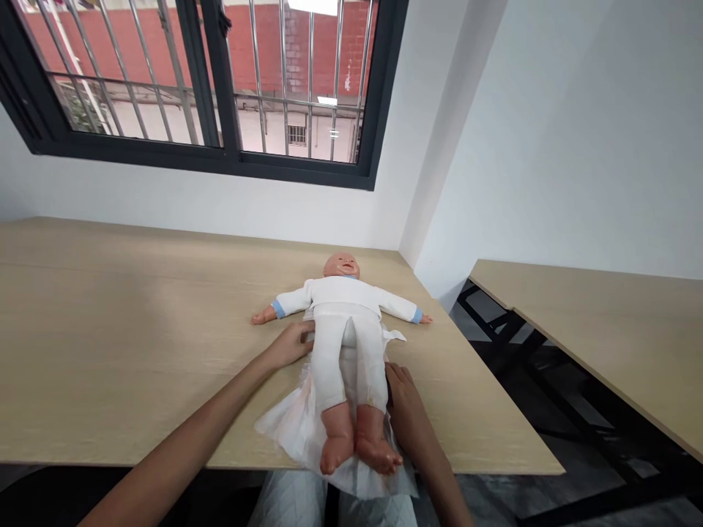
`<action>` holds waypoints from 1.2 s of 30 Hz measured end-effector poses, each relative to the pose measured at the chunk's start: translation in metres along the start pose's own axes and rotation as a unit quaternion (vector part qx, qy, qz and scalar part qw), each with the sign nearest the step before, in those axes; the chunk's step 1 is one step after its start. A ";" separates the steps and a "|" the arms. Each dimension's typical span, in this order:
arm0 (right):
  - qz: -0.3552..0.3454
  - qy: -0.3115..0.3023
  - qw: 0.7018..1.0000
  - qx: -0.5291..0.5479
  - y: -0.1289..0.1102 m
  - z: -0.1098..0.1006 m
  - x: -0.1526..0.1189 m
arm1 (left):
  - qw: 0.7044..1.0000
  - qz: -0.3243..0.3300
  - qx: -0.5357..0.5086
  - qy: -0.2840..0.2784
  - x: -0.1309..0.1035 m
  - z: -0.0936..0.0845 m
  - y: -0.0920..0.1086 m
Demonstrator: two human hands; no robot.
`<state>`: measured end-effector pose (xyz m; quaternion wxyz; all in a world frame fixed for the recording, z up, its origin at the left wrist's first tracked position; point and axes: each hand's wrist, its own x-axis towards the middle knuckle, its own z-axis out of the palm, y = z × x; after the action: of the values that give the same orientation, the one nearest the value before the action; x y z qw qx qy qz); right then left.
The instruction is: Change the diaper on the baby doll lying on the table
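A baby doll [346,300] in a white top and white trousers lies on its back, its head toward the window and its bare feet toward me. Its arms are spread, with blue cuffs. Under its legs lies a thin white cloth [288,424], spread out and reaching over the table's front edge. My left hand [292,344] touches the doll's side at the hip, its fingers curled and their tips partly hidden. Beside the doll's lower leg, my right hand [403,399] rests with bent fingers at the cloth's edge; what it may hold is hidden.
The doll lies near the right end of a wooden table [137,329]. A barred window [220,88] is in the wall behind. Past a gap on the right stands another table [604,322], with black metal legs below.
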<state>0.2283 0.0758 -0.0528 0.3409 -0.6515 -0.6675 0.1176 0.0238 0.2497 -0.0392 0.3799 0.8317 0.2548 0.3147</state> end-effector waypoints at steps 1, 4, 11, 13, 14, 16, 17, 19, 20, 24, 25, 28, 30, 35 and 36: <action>0.004 -0.002 1.000 0.001 -0.001 0.000 0.000 | 1.000 0.015 -0.014 -0.021 -0.001 0.002 0.002; 0.013 -0.002 1.000 -0.004 -0.003 0.000 0.001 | 0.997 0.041 -0.059 -0.034 0.001 0.007 0.004; -0.009 -0.001 1.000 0.003 0.006 0.006 0.001 | 0.984 0.010 -0.139 0.109 0.023 0.018 -0.016; -0.005 0.010 1.000 0.003 0.007 0.007 0.001 | 0.983 0.009 -0.144 0.113 0.028 0.021 -0.020; -0.004 0.013 1.000 0.002 0.007 0.007 0.001 | 0.983 0.011 -0.144 0.111 0.030 0.022 -0.022; -0.004 0.016 1.000 0.004 0.006 0.007 0.001 | 0.986 0.017 -0.137 0.098 0.032 0.022 -0.022; -0.003 0.015 1.000 0.006 0.005 0.007 0.001 | 0.987 0.020 -0.132 0.090 0.031 0.022 -0.022; 0.002 0.014 1.000 0.007 0.002 0.007 0.001 | 0.990 0.023 -0.119 0.070 0.027 0.019 -0.021; 0.007 0.012 1.000 0.007 0.001 0.006 0.001 | 0.994 0.023 -0.092 0.058 0.024 0.017 -0.021; 0.023 -0.005 1.000 -0.004 -0.005 0.002 0.001 | 0.986 0.007 0.165 -0.005 0.016 0.010 -0.020; 0.025 -0.008 1.000 -0.004 -0.006 0.002 0.002 | 0.973 -0.002 0.230 -0.019 0.015 0.009 -0.020; 0.039 -0.007 0.999 0.012 -0.004 0.000 0.003 | 0.945 -0.028 0.322 -0.043 0.017 0.009 -0.018; 0.045 -0.009 0.999 0.017 -0.002 -0.001 0.005 | 0.940 -0.036 0.338 -0.043 0.018 0.010 -0.015; -0.008 -0.047 0.998 -0.048 -0.003 -0.005 0.017 | 0.934 -0.042 0.355 -0.027 0.017 0.007 -0.005; -0.019 -0.059 0.996 -0.061 -0.004 -0.006 0.021 | 0.933 -0.044 0.356 -0.022 0.016 0.006 -0.003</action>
<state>0.2309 0.0932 -0.0395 0.2624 -0.6506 -0.7043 0.1085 0.0384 0.2589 -0.0398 0.0779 0.9072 0.3779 0.1679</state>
